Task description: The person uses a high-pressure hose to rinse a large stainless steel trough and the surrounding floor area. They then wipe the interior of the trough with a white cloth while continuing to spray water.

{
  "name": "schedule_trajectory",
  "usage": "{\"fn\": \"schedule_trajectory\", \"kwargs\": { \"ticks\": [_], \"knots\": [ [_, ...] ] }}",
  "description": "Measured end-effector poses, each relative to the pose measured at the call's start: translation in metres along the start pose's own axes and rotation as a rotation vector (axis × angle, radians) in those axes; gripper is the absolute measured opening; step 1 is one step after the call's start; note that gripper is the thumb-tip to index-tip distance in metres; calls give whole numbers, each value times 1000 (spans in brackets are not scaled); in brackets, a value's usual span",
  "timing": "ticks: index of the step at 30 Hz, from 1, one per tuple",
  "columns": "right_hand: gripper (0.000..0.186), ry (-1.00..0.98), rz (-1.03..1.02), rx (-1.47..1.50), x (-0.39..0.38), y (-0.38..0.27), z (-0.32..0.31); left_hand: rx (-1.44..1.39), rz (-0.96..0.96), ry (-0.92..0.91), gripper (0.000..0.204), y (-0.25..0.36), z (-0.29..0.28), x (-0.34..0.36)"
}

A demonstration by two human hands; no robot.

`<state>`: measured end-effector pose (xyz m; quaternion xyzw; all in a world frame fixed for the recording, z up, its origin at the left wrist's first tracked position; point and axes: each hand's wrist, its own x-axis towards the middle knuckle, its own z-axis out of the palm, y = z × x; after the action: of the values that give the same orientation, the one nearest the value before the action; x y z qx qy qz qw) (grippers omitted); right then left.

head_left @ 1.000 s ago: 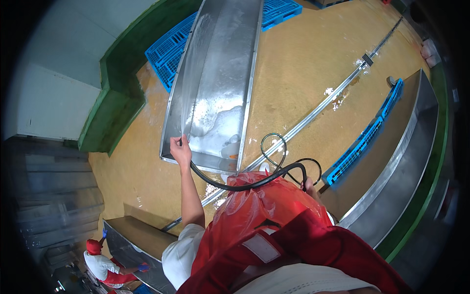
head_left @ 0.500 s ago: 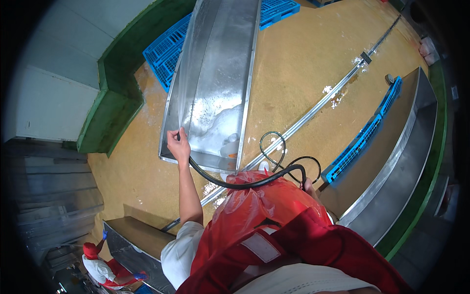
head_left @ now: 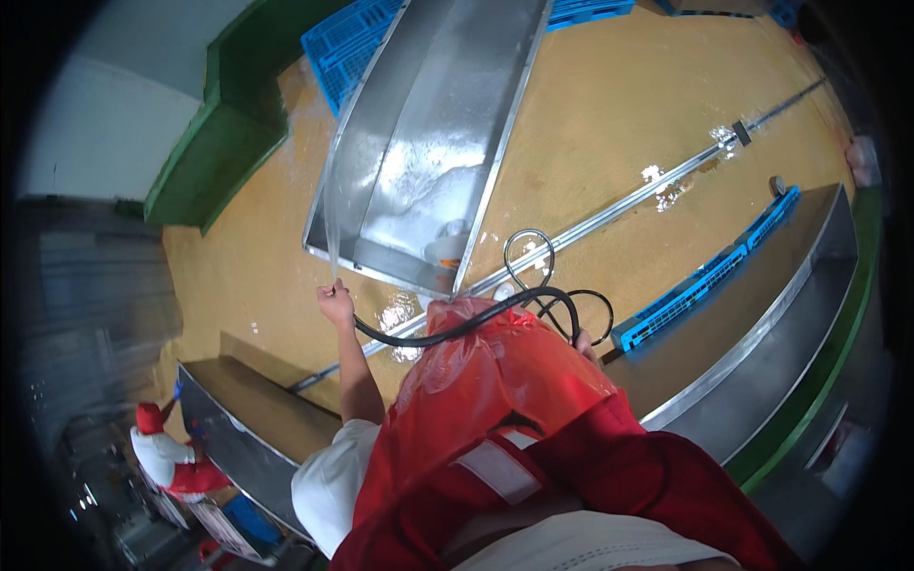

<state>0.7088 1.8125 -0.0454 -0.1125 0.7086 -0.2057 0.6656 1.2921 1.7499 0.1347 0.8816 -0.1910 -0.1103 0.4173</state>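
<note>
My left hand (head_left: 335,305) is closed around the end of a black hose (head_left: 447,335), just outside the near left corner of a long metal trough (head_left: 386,272). A stream of water (head_left: 333,214) shoots from the hose away from me, along the trough's left side. The hose sags across my red apron (head_left: 514,357) to my right hand (head_left: 586,350), which is closed on it near my right hip, its fingers partly hidden. Inside the trough's near end are whitish foam (head_left: 424,205) and a small pale container (head_left: 444,249) with an orange mark.
Loops of hose (head_left: 529,255) lie on the yellow floor by a metal drain channel (head_left: 628,211). Blue pallets (head_left: 347,52) sit under the trough. At right stand another metal trough (head_left: 752,381) and a blue pallet (head_left: 681,300). A co-worker (head_left: 167,452) stands beside a trough at lower left.
My left hand has come back from over the trough to just outside its near left corner, still gripping the hose. The water stream has shifted to the left. My view has turned somewhat.
</note>
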Motion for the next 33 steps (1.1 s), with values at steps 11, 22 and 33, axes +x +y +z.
{"fn": "schedule_trajectory", "kwargs": {
  "ticks": [11, 22, 33],
  "knots": [
    [44, -126, 29, -114, 21, -27, 17, 341, -233, 106, 24, -85, -54, -10],
    [33, -97, 13, 101, 39, -3, -18, 20, 52, -165, 23, 48, 39, 16],
    [43, 152, 73, 184, -20, 15, -9, -158, 413, -205, 21, 146, 82, -1]
  ]
}}
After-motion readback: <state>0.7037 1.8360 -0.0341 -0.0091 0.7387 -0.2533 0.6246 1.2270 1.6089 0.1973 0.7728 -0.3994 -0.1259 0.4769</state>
